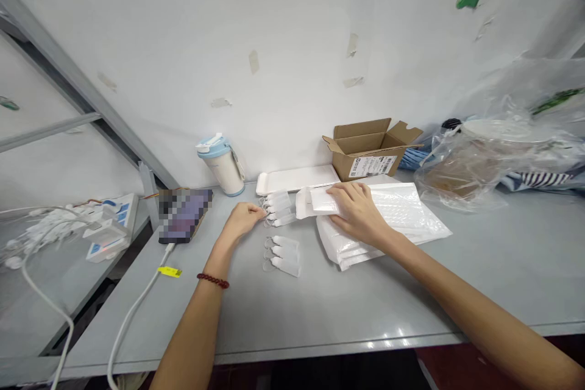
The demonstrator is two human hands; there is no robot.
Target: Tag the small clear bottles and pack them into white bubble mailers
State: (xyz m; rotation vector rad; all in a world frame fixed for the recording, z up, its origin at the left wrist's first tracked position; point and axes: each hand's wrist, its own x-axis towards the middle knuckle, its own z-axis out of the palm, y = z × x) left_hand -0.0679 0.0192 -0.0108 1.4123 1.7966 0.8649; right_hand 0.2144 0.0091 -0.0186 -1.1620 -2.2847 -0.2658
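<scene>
My left hand [245, 219] is closed in a pinch at the looped ends of a row of small translucent white pieces [280, 207], shaped like little tubes or tags with thin loops. Nearer to me lies a second group of three such pieces [286, 255]. My right hand [359, 210] grips a slim white box [322, 201] from above, its flap end pointing left towards the pieces. Beneath that hand are white padded bubble mailers [406, 213], stacked flat. The right fingertips show on the box; the palm side is hidden.
Behind stands another long white box [299, 179] and an open cardboard carton [372, 146]. A blue-lidded cup [223, 164] is at the wall. To the left lie a phone [185, 216] with a white cable [141, 301] and a power strip [112, 231]. Plastic bags [493, 158] fill the right back.
</scene>
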